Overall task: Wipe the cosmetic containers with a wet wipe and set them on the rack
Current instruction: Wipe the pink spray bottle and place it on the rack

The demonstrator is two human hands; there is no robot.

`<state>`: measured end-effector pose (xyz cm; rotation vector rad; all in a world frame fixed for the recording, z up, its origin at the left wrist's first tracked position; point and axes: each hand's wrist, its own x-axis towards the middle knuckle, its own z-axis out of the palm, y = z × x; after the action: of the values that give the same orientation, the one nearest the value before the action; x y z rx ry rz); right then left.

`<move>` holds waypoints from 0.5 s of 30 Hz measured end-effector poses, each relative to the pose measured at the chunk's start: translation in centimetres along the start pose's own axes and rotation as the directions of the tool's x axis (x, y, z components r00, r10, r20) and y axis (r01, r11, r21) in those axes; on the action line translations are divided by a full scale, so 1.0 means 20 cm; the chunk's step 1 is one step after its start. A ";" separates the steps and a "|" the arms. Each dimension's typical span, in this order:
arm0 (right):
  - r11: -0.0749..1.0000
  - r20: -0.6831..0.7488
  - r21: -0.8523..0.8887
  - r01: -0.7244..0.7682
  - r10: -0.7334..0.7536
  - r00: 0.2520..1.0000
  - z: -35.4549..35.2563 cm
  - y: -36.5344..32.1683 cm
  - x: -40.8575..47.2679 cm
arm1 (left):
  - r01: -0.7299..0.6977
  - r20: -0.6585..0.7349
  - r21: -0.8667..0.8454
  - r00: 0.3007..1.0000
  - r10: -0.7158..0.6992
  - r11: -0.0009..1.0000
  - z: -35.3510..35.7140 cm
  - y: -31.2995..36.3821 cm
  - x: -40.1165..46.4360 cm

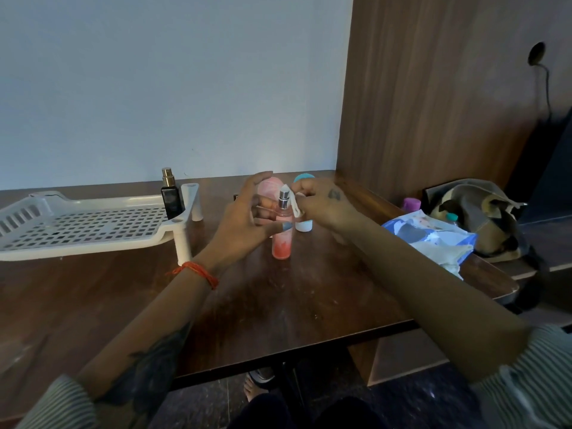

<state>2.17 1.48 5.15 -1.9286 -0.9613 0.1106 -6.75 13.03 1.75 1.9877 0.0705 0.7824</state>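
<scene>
The pink spray bottle [281, 239] stands upright mid-desk [309, 305]. The left hand [247, 218] grips its body while the right hand [325, 205] pinches a wipe [294, 202] against the nozzle. Risk, I'd judge: a hard rub could press the pump or tip the narrow bottle into the containers just behind

The left hand [247, 212] grips a pink spray bottle [282, 236] standing on the bench [294, 305], while the right hand [325, 205] presses a wet wipe [294, 202] against its nozzle. A black bottle [171, 196] sits on the white rack [77, 224].
</scene>
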 end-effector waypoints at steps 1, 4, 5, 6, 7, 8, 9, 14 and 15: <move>0.999 0.036 -0.042 0.003 -0.001 0.999 0.00 -0.02 0.00 | 0.000 -0.003 0.001 1.000 0.000 1.000 0.00 0.00 0.00; 0.992 0.039 -0.125 -0.020 0.025 0.999 -0.05 -0.01 0.01 | 0.007 -0.004 0.013 1.000 -0.006 1.000 0.00 0.00 0.00; 0.991 0.024 -0.130 -0.026 0.029 0.999 -0.07 -0.01 0.01 | 0.007 -0.005 0.015 1.000 -0.006 1.000 0.00 0.00 0.01; 0.992 -0.021 -0.126 -0.009 0.007 1.000 -0.08 -0.01 0.01 | 0.004 -0.007 0.009 1.000 -0.004 1.000 0.00 -0.01 0.01; 0.989 -0.113 -0.141 0.045 -0.061 0.992 -0.09 -0.01 0.00 | -0.001 -0.008 0.001 1.000 0.001 1.000 0.00 -0.01 0.01; 0.968 -0.226 -0.207 0.144 -0.191 0.955 -0.09 -0.02 -0.02 | -0.009 -0.008 -0.003 1.000 0.009 1.000 0.00 -0.01 0.01; 0.913 -0.292 -0.311 0.264 -0.357 0.887 -0.09 -0.03 -0.03 | -0.016 -0.006 -0.003 1.000 0.016 1.000 0.00 -0.02 0.01; 0.554 0.097 -0.708 0.438 -0.537 0.838 0.04 -0.10 -0.07 | -0.042 -0.011 0.008 0.999 0.042 0.999 0.00 -0.03 0.01; 0.558 0.104 -0.713 0.424 -0.514 0.851 0.04 -0.11 -0.06 | -0.043 -0.012 0.005 0.999 0.043 0.999 0.00 -0.03 0.01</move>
<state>-0.27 1.71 6.02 -2.2312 -1.5717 -0.8169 -6.45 13.42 1.31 1.9946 0.0364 0.8222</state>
